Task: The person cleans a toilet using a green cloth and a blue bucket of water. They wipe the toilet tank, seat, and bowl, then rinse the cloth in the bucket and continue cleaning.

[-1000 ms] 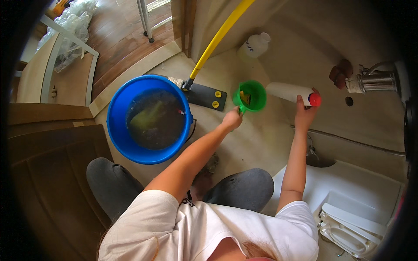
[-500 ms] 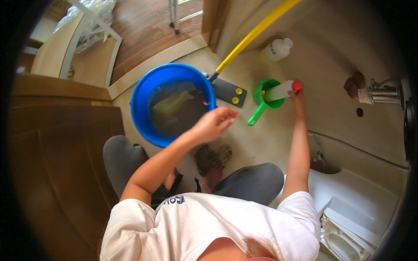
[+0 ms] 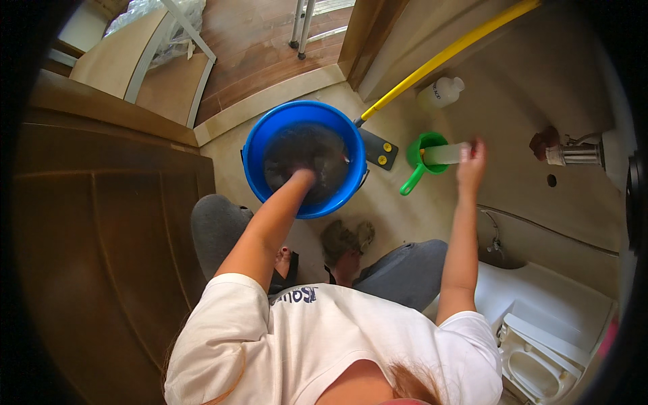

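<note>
My left hand (image 3: pixel 302 179) is sunk into the dark, murky water (image 3: pixel 317 143) of a blue bucket (image 3: pixel 254 158); its fingers are hidden under the surface. Out to the right, my right hand (image 3: pixel 474 163) closes around the top end of a whitish translucent bottle (image 3: pixel 442 154). The bottle leans in a green dipper (image 3: pixel 414 178), whose handle points toward me. Something small and yellow shows inside the dipper by the bottle.
A yellow-handled mop (image 3: pixel 445 54) with a flat grey head lies beside the bucket. Beyond the dipper stands a second white bottle (image 3: pixel 445 92). A grey brush-like or cloth item (image 3: pixel 341 239) sits near my feet. A white toilet (image 3: pixel 540 364) is at lower right, a brown door (image 3: pixel 121 250) at left.
My left hand has gone from above the bucket's near right rim down into the water. The light greenish shape there no longer shows. My right hand now covers the bottle's red cap.
</note>
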